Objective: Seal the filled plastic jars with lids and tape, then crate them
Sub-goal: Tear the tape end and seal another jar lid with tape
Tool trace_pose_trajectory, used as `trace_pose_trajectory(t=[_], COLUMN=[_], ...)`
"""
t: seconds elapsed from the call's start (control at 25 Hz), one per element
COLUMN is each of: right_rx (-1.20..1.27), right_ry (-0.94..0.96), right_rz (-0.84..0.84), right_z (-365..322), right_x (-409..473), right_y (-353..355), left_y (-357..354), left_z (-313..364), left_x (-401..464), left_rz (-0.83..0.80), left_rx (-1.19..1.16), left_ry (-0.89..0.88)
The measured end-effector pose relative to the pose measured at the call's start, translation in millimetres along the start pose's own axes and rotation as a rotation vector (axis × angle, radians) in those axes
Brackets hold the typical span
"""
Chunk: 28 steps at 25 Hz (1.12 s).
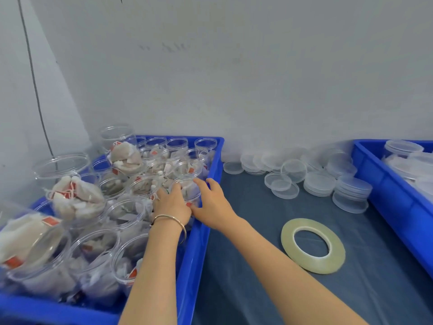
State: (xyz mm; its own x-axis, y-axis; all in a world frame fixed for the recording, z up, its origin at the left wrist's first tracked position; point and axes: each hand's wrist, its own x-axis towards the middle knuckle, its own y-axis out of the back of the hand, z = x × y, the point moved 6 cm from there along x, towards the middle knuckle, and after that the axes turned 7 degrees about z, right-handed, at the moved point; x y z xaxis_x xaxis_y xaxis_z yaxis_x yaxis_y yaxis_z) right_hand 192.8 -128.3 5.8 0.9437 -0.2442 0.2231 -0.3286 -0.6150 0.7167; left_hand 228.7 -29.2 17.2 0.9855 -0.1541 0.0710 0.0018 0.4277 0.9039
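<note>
Jar (187, 192) gripped on both sides, right at the near-right wall of the left blue crate (199, 231)!

Left hand (172, 205) and right hand (212, 202) curl their fingers around it among open filled jars; clear lids (318, 181) and tape roll (312, 246) sit on the dark table (246, 266).

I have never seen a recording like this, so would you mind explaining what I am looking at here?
There is no machine: a person wears a camera on the head, looking down at both hands. The left hand and right hand are closing round one open jar of tea bags in the blue crate on the left, which is full of similar lidless jars. On the dark table lie a roll of tape and loose clear lids. A second blue crate stands at the right.
</note>
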Motion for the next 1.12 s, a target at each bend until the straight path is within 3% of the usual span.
trace_pose_trajectory(t=[0.12,0.32,0.44,0.56,0.64,0.68,0.76,0.8,0.88,0.96,1.12], right_rx=[-0.147,-0.265,0.020,0.490,0.680,0.662,0.307,0.028,-0.355,-0.562,-0.679], right_ry=[-0.049,-0.034,0.162,0.315,0.280,0.216,-0.007,-0.155,-0.339,-0.270,-0.281], right_rz=[-0.075,-0.059,0.099,0.266,0.382,0.455,0.506,0.416,0.081,-0.060,0.111], right_z=[3.4,-0.4,-9.5,-14.2,7.0,26.9,77.1,107.6,157.3,181.7,213.2], right_x=[6.0,8.5,4.5,-6.5,-11.7,-12.6,-15.1,-19.2,-39.4,-57.6,-76.8], right_y=[-8.3,-6.5,16.0,65.7,92.4,98.8,100.4,90.7,57.4,33.6,66.3], left_y=[-12.9,-6.7,16.6,53.3,63.6,60.5,38.5,21.3,-16.1,-48.0,-93.6], left_z=[-2.8,3.0,10.2,44.4,75.2,89.2,110.2,116.7,119.4,115.6,114.3], left_x=[9.5,13.4,3.4,-23.9,-42.2,-48.8,-59.6,-65.1,-73.1,-75.3,-77.2], left_rz=[-0.078,0.021,0.212,0.540,0.664,0.672,0.600,0.546,0.445,0.357,0.194], left_rx=[0.095,0.099,-0.138,-0.379,-0.521,-0.588,-0.688,-0.726,-0.783,-0.802,-0.762], left_ry=[-0.041,-0.125,-0.198,-0.440,-0.557,-0.577,-0.566,-0.550,-0.511,-0.464,-0.456])
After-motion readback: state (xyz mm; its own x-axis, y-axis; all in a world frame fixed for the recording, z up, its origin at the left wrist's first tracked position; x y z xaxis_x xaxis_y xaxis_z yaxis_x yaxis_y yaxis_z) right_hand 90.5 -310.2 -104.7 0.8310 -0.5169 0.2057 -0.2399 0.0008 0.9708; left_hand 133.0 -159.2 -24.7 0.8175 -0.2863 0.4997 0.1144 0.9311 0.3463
